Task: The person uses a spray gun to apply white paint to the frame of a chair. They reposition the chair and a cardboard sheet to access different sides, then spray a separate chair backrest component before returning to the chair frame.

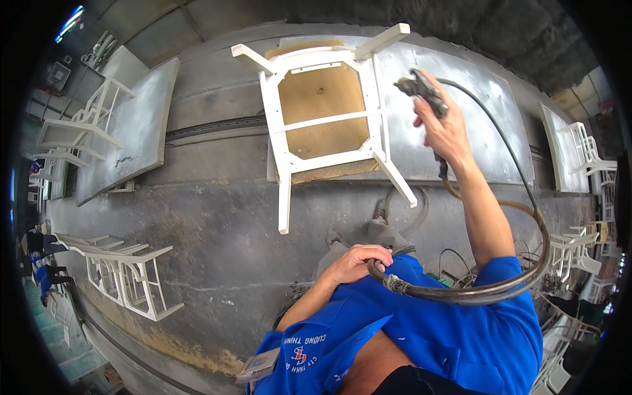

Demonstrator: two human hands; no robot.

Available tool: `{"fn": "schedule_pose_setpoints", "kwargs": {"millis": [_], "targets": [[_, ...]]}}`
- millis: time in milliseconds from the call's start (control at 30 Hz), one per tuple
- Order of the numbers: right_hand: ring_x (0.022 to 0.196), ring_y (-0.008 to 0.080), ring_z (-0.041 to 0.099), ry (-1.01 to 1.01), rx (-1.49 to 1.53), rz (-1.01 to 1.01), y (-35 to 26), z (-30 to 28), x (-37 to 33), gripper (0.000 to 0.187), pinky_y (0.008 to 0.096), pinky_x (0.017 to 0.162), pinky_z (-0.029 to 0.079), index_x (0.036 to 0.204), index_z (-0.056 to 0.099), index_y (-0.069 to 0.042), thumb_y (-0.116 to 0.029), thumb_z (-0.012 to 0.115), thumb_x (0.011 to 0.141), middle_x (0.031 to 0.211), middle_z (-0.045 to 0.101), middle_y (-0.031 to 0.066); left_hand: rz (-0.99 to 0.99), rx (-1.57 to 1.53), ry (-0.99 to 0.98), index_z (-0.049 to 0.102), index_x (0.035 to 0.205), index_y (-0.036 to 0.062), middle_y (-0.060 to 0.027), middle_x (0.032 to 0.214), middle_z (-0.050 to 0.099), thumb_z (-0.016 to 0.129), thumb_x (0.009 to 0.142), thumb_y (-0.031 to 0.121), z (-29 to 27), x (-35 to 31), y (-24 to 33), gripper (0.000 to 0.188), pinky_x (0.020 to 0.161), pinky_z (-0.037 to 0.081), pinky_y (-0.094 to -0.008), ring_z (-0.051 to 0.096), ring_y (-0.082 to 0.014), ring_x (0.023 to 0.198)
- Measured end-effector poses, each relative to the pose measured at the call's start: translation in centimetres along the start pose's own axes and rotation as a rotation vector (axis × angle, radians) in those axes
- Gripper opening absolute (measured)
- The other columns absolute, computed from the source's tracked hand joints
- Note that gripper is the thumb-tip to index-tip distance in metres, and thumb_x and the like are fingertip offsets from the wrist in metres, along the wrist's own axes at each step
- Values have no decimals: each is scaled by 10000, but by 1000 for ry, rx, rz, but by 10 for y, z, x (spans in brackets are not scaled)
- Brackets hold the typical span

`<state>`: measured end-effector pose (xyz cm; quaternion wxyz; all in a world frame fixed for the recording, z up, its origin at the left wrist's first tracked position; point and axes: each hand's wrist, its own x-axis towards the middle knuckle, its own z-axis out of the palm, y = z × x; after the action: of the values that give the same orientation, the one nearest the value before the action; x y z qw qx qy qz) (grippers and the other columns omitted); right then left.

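Note:
My right hand [449, 128] is wrapped round a dark spray gun [421, 91], raised to the right of a white chair frame [322, 125]. The gun's nozzle end points left, toward the chair, and it is slightly blurred. From the gun a thin black hose [503, 125] and a brownish one loop down to the right. Close to my body, my left hand [361, 263] grips the bundled hose [454, 293] in front of my blue shirt. With its legs sticking out, the chair frame lies over a brown board [322, 92], apart from both hands.
A flat silver panel [474, 85] extends under and right of the chair. Another metal panel [141, 125] stands at left, with white chair frames [85, 125] beside it. More white frames stand lower left [128, 273] and at right [582, 148]. People [49, 270] are at far left.

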<state>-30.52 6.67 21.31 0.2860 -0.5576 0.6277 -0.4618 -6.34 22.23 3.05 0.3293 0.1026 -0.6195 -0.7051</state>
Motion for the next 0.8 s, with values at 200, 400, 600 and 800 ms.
{"fn": "schedule_pose_setpoints", "kwargs": {"millis": [200,400,600,800], "targets": [[749,90,644,134,41,-93,6,-69,-44,557,188,432,479,1575,428,-129,-240,594,1054,910,631,36,-85,-6,-65,738,1060,37,-95,1076,750,763,920,128,6,38,-12,170,1087,525,-445,704,-293,1135],[766,88,636,304,97,-4,59,-147,-31,546,187,419,463,1569,416,-98,-219,588,1064,923,624,39,-142,-30,-117,743,1055,42,-83,1075,752,767,914,93,31,95,-45,152,1105,512,-435,708,-246,1087],[751,107,658,171,219,55,144,-200,13,568,194,417,475,1575,415,-115,-198,602,1045,921,637,51,-179,0,-77,748,1056,41,-92,1075,751,771,903,66,76,175,-75,157,1119,501,-440,707,-239,1077],[696,86,609,-122,417,-54,200,-204,77,532,262,610,523,1530,511,-150,-136,629,1012,909,662,12,-253,80,-1,728,1026,34,-92,1069,746,736,831,-43,123,244,-83,209,1042,527,-382,707,-250,1079]]}}
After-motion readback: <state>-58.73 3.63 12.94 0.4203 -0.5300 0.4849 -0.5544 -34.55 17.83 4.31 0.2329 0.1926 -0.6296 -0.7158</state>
